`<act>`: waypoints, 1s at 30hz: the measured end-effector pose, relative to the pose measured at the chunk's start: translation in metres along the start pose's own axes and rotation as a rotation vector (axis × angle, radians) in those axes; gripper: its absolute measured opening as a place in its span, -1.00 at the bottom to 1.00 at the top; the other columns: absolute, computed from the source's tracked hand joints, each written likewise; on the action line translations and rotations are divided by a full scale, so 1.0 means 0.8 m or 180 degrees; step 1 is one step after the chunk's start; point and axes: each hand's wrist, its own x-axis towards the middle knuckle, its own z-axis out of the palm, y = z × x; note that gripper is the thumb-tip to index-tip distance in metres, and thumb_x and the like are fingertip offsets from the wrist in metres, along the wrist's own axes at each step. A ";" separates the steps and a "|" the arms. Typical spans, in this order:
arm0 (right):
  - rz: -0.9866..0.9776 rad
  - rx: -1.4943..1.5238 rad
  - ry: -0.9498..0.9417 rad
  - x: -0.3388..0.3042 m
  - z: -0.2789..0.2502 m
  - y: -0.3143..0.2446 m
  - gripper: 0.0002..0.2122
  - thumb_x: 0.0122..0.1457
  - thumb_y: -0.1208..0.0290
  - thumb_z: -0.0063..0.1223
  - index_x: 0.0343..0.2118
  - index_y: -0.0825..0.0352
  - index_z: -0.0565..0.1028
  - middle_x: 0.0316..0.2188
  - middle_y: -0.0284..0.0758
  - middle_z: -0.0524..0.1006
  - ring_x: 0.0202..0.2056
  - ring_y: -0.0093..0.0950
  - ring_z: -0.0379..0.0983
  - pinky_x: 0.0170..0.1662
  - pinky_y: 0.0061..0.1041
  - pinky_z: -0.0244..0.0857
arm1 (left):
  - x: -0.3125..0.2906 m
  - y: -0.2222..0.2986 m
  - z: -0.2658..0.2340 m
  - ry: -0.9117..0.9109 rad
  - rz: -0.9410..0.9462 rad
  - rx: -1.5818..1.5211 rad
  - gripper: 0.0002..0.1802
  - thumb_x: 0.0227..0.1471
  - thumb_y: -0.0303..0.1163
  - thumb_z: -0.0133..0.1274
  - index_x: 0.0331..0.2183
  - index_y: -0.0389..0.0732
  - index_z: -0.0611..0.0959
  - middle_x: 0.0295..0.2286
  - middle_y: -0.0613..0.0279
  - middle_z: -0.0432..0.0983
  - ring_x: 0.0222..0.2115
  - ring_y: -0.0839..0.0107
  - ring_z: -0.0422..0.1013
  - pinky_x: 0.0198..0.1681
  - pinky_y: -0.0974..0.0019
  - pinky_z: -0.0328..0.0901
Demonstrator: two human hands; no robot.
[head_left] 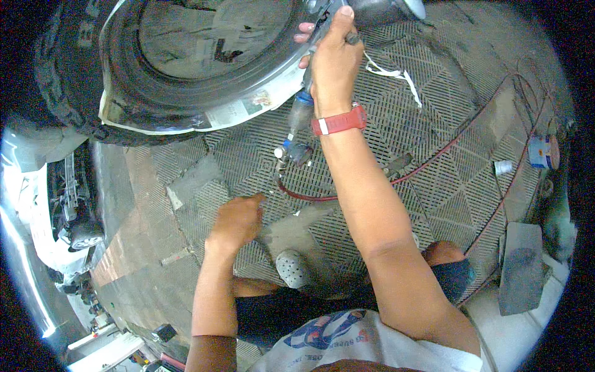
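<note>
My right hand, a red watch on its wrist, is wrapped round the handle of an air-fed spray gun. The gun's head runs past the top edge, next to a dark rounded cup. Below the grip hangs a cylindrical inline filter with a blue ring, joined to a red air hose. Close by, a tyred wheel has paper sheeting tucked round its edge. My left hand hovers lower left over the floor, fingers curled, with nothing visible in it.
The red hose trails right across grated floor tiles and loops near a small tub. White string lies on the grating. A grey board stands at lower right. A white car is at far left.
</note>
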 end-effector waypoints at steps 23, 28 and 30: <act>-0.1274 0.0084 -0.1559 -0.084 0.098 -0.050 -0.41 0.48 -0.11 -0.06 0.08 0.44 0.60 -0.32 -0.08 0.67 -0.24 -0.20 0.64 -0.10 -0.33 0.50 | -0.010 -0.002 0.001 0.0049 -0.0052 0.0033 -0.62 0.26 -0.35 0.02 0.07 -0.11 0.71 -0.29 -0.17 0.72 -0.22 -0.10 0.67 -0.13 -0.14 0.55; -0.0107 0.0314 -0.2018 -0.073 0.095 -0.064 -0.44 0.54 -0.03 -0.12 0.21 0.45 0.54 -0.39 -0.36 0.62 -0.34 -0.57 0.55 -0.22 -0.52 0.46 | -0.008 -0.008 0.011 -0.0106 -0.0117 0.0122 -0.60 0.26 -0.34 0.02 0.10 -0.10 0.68 -0.29 -0.21 0.71 -0.23 -0.18 0.64 -0.10 -0.21 0.53; 0.0148 0.0183 -0.2046 -0.071 0.097 -0.053 -0.43 0.52 -0.08 -0.11 0.10 0.44 0.59 -0.39 -0.27 0.66 -0.37 -0.46 0.60 -0.25 -0.44 0.49 | -0.010 -0.004 0.005 -0.0091 -0.0108 0.0079 -0.60 0.25 -0.34 0.02 0.09 -0.11 0.69 -0.29 -0.23 0.70 -0.22 -0.19 0.64 -0.10 -0.21 0.53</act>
